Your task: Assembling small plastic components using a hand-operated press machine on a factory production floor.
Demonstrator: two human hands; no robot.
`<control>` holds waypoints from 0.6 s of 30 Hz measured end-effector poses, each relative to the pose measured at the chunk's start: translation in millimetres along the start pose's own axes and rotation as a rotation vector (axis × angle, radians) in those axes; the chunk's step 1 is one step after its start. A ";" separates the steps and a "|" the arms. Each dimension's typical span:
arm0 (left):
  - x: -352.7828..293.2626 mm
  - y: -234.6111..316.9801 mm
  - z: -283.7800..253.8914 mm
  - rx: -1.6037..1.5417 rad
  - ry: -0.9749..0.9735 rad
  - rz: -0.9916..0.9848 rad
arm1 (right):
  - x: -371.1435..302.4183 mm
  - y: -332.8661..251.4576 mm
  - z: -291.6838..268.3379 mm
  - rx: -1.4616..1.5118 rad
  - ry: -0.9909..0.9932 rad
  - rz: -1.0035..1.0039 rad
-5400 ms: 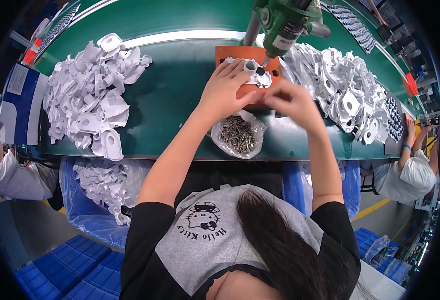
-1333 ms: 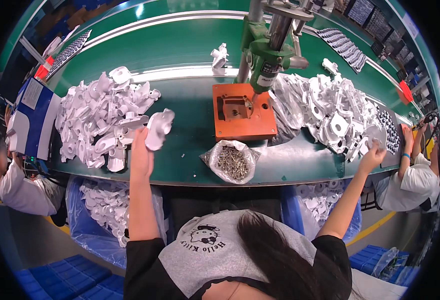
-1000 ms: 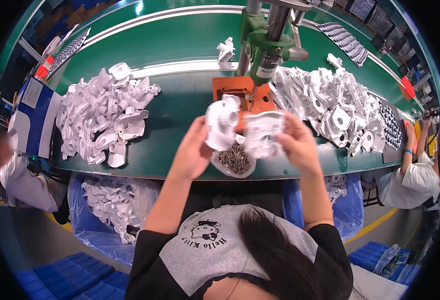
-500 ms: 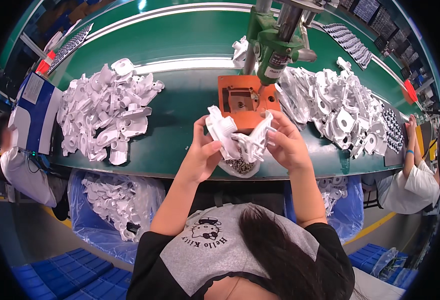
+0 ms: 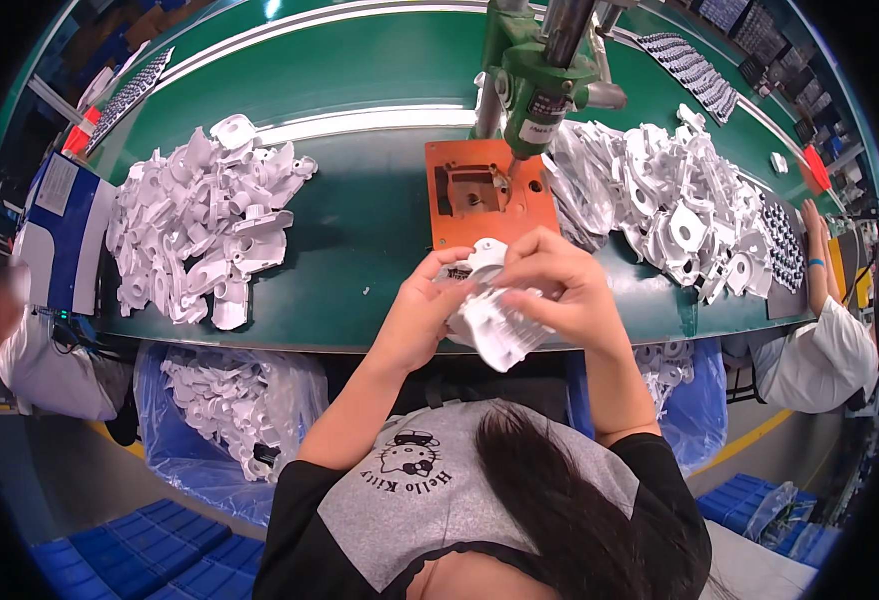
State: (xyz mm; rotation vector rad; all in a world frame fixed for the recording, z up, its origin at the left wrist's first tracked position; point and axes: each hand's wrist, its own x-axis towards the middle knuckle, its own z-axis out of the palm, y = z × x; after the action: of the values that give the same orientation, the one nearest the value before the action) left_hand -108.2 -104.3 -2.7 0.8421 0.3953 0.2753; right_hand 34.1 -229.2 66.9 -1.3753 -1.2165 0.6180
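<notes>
My left hand [image 5: 422,318] is closed on a white moulded plastic part [image 5: 500,335], just in front of the orange fixture [image 5: 490,230]. My right hand [image 5: 572,290] pinches white plastic at the same spot, its fingers bent over the top. The pieces overlap between my hands, so I cannot tell where one ends and the other begins. A rounded white end with a small hole pokes out above my fingertips. The fixture has a dark recess and sits below the green press [image 5: 540,100]. The small dish of screws is mostly hidden behind the white plastic.
A heap of white parts [image 5: 200,220] lies at left, another [image 5: 690,220] at right beside a clear plastic bag [image 5: 580,190]. Lined blue bins [image 5: 230,420] with more parts stand below the table edge. Co-workers sit at both sides. A green conveyor [image 5: 380,70] runs behind.
The two white pieces, held apart before, are now together between my hands and lower, nearer my body. My right hand has turned over them. The view has shifted slightly.
</notes>
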 end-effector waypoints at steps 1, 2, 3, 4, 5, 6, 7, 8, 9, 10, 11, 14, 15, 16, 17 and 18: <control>-1.1 0.5 2.9 0.000 0.000 -0.001 | 1.3 -1.9 1.0 -0.120 -0.059 -0.041; -1.0 0.3 4.3 -0.034 -0.036 0.004 | 2.8 -0.7 2.7 -0.172 -0.086 -0.048; -1.4 0.7 6.1 -0.068 -0.071 0.009 | 4.3 3.0 4.6 -0.172 -0.084 -0.047; -3.6 3.5 10.4 -0.083 -0.050 0.021 | 5.8 9.3 6.6 -0.165 -0.105 -0.046; -3.9 0.7 8.4 -0.083 -0.048 0.022 | 7.8 14.7 7.9 -0.157 -0.129 -0.045; -2.8 -4.5 5.0 -0.154 -0.066 0.008 | 10.4 19.2 5.3 -0.141 -0.161 -0.065; -1.5 -9.1 2.5 -0.225 -0.084 -0.006 | 13.3 30.5 6.8 -0.141 -0.160 -0.065; 1.6 -15.1 5.2 -0.278 -0.041 -0.004 | 14.6 48.2 10.8 -0.022 -0.023 -0.041; 4.2 -24.8 8.3 -0.181 0.082 0.059 | 12.8 63.1 14.5 0.094 0.117 -0.014; 8.1 -33.7 6.4 -0.134 0.095 0.089 | 7.4 74.8 18.3 0.091 0.123 -0.009; 12.5 -37.2 7.3 -0.086 0.111 0.127 | 4.8 83.8 21.4 0.113 0.252 -0.030; 9.3 -38.5 16.6 0.140 0.112 0.252 | 0.6 95.2 20.2 0.203 0.414 -0.069; 7.8 -37.0 18.3 0.260 0.090 0.329 | -1.2 96.6 21.0 0.272 0.446 -0.088; 7.5 -36.9 16.3 0.324 0.095 0.301 | -3.5 98.7 19.0 0.243 0.461 -0.093; 7.9 -35.3 14.1 0.326 0.089 0.299 | -4.4 101.1 16.6 0.241 0.466 -0.094; 7.8 -33.5 10.7 0.411 0.053 0.202 | -5.5 105.1 14.8 0.338 0.487 -0.090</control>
State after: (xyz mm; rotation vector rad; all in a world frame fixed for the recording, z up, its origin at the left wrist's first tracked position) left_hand -93.8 -129.7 -23.8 1.2837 0.4241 0.4118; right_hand 51.4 -209.7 -36.1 -1.0929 -0.7375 0.3725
